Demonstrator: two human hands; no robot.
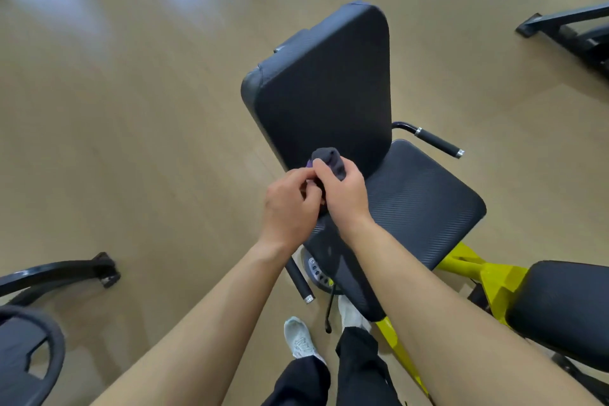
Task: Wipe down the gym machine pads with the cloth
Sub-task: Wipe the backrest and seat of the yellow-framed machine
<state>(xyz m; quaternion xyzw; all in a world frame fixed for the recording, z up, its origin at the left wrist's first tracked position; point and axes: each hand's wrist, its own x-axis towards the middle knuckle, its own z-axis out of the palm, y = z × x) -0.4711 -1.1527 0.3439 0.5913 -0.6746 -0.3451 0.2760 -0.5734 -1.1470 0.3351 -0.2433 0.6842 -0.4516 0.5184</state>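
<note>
Bare wooden floor (148, 142) spreads wide to the left and far side of the gym machine. Its back pad (326, 89) runs lengthwise away, far end rounded; the seat pad (425, 204) lies near-right of it. Both hands meet over the junction of the pads: the right hand (342, 194) grips a bunched dark cloth (329, 160), and the left hand (290, 204) pinches its near edge. A grip handle (435, 141) juts right; a yellow frame (484, 273) and another pad (560, 310) crowd the near right.
</note>
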